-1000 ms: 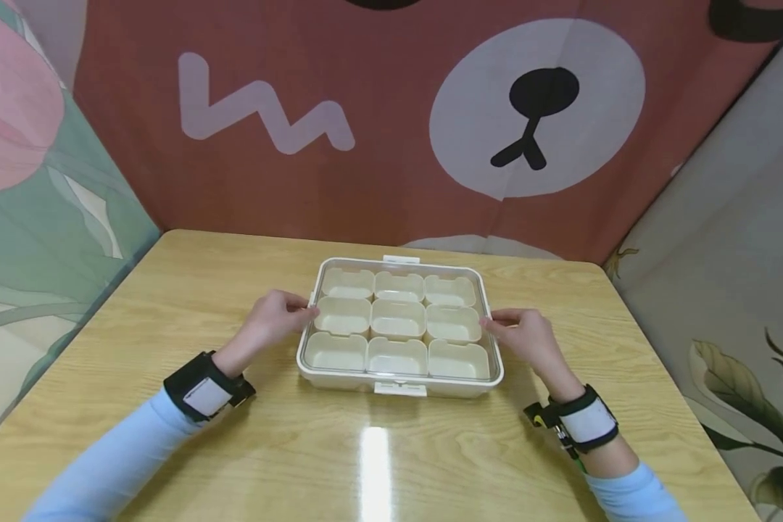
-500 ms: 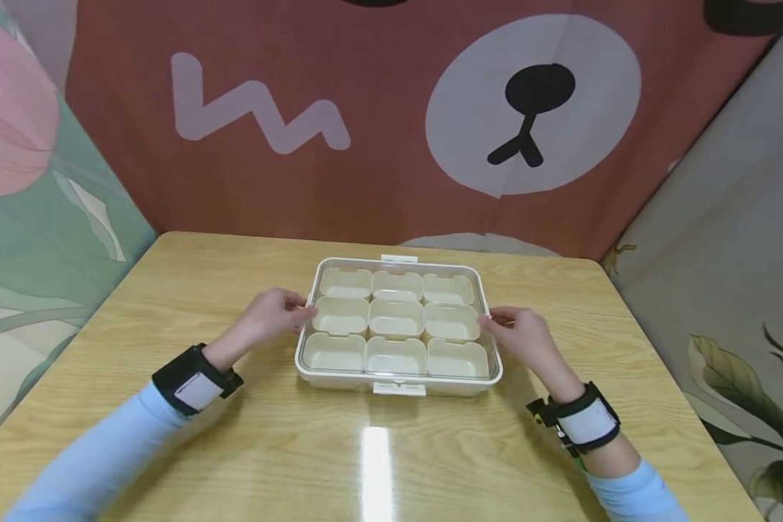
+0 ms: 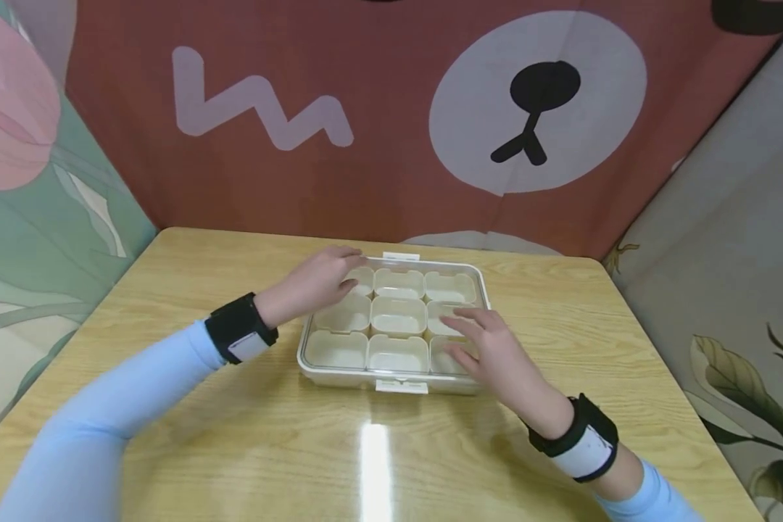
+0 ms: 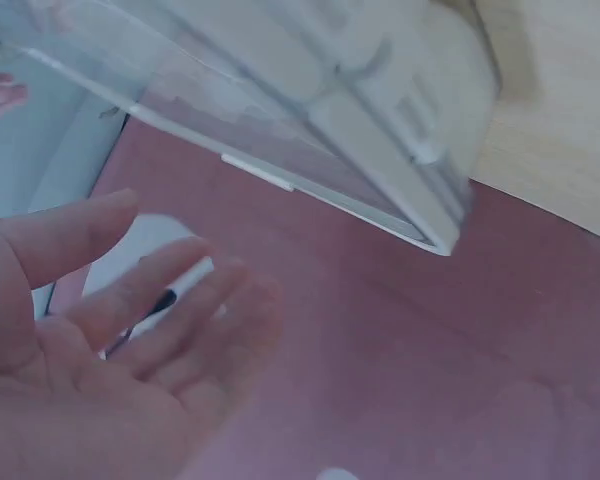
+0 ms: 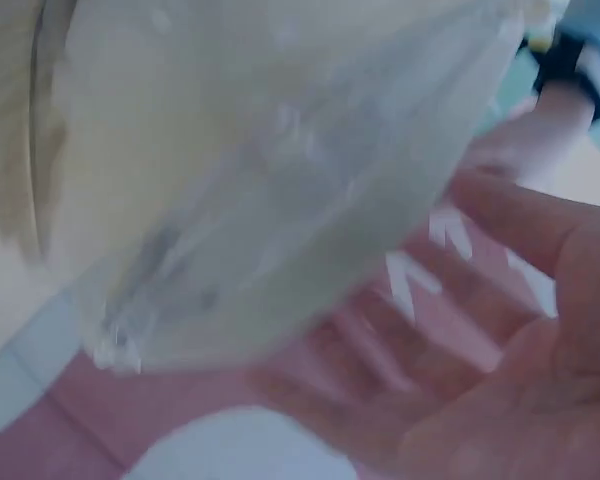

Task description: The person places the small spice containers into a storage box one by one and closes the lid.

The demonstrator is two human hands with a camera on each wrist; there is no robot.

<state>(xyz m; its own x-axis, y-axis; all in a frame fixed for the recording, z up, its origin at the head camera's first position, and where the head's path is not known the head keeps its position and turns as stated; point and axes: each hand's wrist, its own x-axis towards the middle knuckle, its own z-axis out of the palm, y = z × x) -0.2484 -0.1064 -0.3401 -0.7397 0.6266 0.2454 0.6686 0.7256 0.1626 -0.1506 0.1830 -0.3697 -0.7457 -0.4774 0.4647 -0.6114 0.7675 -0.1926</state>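
Note:
A shallow cream storage box (image 3: 339, 379) sits on the table, with a clear, white-rimmed lid over several small cream cups (image 3: 398, 317). White clips stick out at its front (image 3: 401, 387) and back (image 3: 401, 256). Over the box's back left corner is my left hand (image 3: 316, 284), its fingers extended and nothing in its grasp. My right hand (image 3: 499, 355) hovers over the right side with spread fingers, hiding part of the right-hand cups. In the left wrist view, the open palm (image 4: 130, 340) is beside the box. The right wrist view is blurred, with loose fingers (image 5: 420, 350) alongside the box.
The wooden table (image 3: 248, 442) extends around the box, with a bright light reflection in front of it. A reddish bear-print cloth (image 3: 365, 188) hangs behind the table's back edge. Patterned cloths (image 3: 724, 239) stand at both sides.
Both hands have let go of the box's left and right edges. The left hand has moved back and right, over the back left corner; the right has moved inward and forward. The box stays put.

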